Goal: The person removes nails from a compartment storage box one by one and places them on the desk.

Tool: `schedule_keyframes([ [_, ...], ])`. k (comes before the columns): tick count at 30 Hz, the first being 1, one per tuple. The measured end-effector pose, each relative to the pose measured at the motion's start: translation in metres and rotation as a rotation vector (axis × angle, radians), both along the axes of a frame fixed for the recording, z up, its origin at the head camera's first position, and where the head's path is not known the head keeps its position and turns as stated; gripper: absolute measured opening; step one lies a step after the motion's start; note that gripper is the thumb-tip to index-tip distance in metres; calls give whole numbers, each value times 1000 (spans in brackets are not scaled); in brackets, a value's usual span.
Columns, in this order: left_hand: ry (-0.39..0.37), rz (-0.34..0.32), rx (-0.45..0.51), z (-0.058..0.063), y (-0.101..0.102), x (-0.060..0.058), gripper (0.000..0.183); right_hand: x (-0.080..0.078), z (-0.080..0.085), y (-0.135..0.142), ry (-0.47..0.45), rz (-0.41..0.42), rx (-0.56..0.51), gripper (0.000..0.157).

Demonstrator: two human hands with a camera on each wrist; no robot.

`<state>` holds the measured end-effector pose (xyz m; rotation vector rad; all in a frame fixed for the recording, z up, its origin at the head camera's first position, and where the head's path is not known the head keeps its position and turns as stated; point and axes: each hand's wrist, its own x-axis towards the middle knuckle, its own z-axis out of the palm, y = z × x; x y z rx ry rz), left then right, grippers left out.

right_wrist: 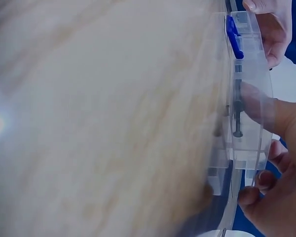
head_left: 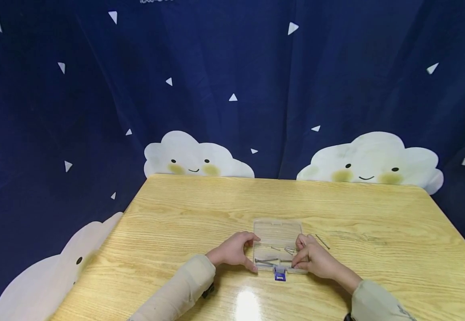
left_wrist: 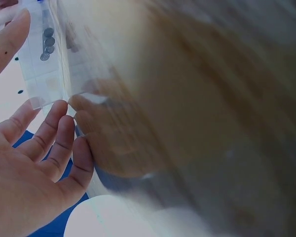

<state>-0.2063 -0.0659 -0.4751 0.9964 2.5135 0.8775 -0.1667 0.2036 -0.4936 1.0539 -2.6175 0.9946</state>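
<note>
A clear plastic box (head_left: 277, 232) lies with its lid folded back, a blue latch (head_left: 279, 274) at its front edge. Several grey nails (head_left: 266, 262) with flat heads lie in its compartments. At the box's left side, my left hand (head_left: 237, 249) is spread, thumb by the front corner and index finger by the lid; its fingertips touch the edge in the left wrist view. My right hand (head_left: 316, 257) reaches into the right part of the box, thumb and index finger pinching a nail (right_wrist: 238, 121). The fingers partly hide that nail.
One loose nail (head_left: 322, 241) lies on the wooden table (head_left: 200, 209), just right of the lid. Behind the table hangs a dark blue curtain (head_left: 224, 53) with white triangles and smiling clouds.
</note>
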Motion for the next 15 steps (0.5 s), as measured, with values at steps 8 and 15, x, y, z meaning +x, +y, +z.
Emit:
schedule_keyframes([
  [8,12,-3,-11,-1,0,0,72,-3,0,4,32,73,-4,14],
  [15,18,6,-18,1,0,1,72,-4,4,5,2,120,14,12],
])
